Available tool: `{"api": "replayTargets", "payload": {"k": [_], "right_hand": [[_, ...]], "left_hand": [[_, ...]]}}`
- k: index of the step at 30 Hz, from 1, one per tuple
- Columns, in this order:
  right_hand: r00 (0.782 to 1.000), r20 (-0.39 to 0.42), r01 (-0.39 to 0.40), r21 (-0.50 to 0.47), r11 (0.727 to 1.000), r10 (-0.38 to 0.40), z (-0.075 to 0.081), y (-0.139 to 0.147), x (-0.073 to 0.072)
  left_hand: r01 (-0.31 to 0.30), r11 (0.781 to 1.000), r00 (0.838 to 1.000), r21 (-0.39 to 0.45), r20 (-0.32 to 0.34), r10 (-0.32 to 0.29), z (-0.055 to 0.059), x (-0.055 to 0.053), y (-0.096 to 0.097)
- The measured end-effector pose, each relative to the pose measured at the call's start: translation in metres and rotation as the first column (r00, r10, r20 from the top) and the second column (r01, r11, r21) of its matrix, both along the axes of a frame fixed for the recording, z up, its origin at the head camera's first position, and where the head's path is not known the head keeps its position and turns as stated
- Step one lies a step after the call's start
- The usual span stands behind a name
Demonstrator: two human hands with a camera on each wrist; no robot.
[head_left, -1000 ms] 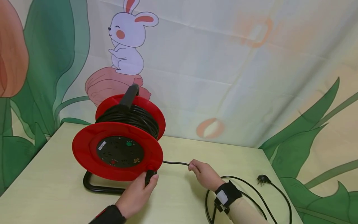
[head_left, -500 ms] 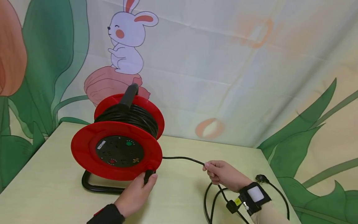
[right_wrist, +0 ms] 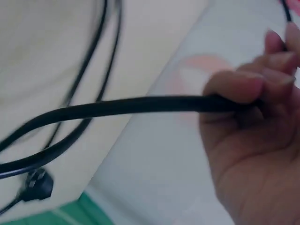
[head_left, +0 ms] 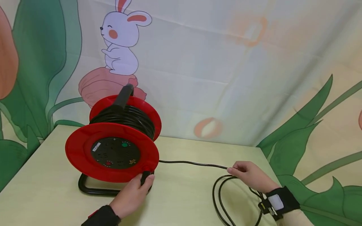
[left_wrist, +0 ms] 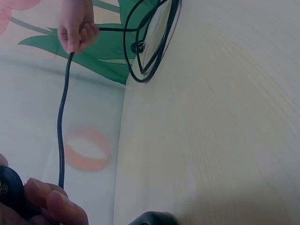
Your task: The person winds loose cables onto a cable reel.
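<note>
A red cable reel (head_left: 79, 150) wound with black cable stands on the left of the table. My left hand (head_left: 131, 196) grips the black crank knob (head_left: 145, 176) at the lower right of the reel's front disc. To the right, my right hand (head_left: 251, 175) pinches the black cable (head_left: 195, 163), which runs nearly straight from the reel to the fingers. In the right wrist view the cable (right_wrist: 150, 104) passes under curled fingers (right_wrist: 239, 86). The left wrist view shows the left fingers (left_wrist: 56, 201) curled beside the dark knob (left_wrist: 10, 185).
Loose cable loops (head_left: 216, 201) lie on the table (head_left: 181, 194) below my right hand. A black plug (right_wrist: 38, 183) lies near the table edge in the right wrist view. The reel's black tube foot (head_left: 99, 191) sticks out in front. A printed cloth (head_left: 198, 62) hangs behind.
My right hand has moved to the right, away from the reel, and a longer stretch of cable now spans between them. My left hand stays on the crank knob. The head view has shifted slightly.
</note>
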State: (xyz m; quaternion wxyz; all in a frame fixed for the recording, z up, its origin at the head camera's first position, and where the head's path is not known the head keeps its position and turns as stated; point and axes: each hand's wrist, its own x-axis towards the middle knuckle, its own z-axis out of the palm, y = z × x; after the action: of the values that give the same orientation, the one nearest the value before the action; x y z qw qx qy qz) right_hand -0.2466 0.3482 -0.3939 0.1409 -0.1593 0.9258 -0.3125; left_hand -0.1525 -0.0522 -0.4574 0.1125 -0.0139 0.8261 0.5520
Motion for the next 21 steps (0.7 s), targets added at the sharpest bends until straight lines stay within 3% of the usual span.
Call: {"api": "replayTargets", "payload": {"k": [4,8,21], "right_hand": [[0.995,-0.085,0.060,0.064,0.996,-0.054,-0.016,0.008,-0.007],[0.988,-0.131,0.090,0.068,0.994,-0.081,-0.031,0.013,-0.009],[0.992,-0.117,0.056,0.014,0.998,-0.054,-0.046,-0.005,-0.009]], "left_hand": [[-0.006,1.000,1.000,-0.005,-0.001,0.006,0.000,0.000,-0.002],[-0.008,1.000,1.000,-0.021,-0.006,0.008,-0.003,0.001,-0.002],[-0.040,0.998,0.998,-0.041,0.041,0.042,-0.015,0.002,-0.014]]}}
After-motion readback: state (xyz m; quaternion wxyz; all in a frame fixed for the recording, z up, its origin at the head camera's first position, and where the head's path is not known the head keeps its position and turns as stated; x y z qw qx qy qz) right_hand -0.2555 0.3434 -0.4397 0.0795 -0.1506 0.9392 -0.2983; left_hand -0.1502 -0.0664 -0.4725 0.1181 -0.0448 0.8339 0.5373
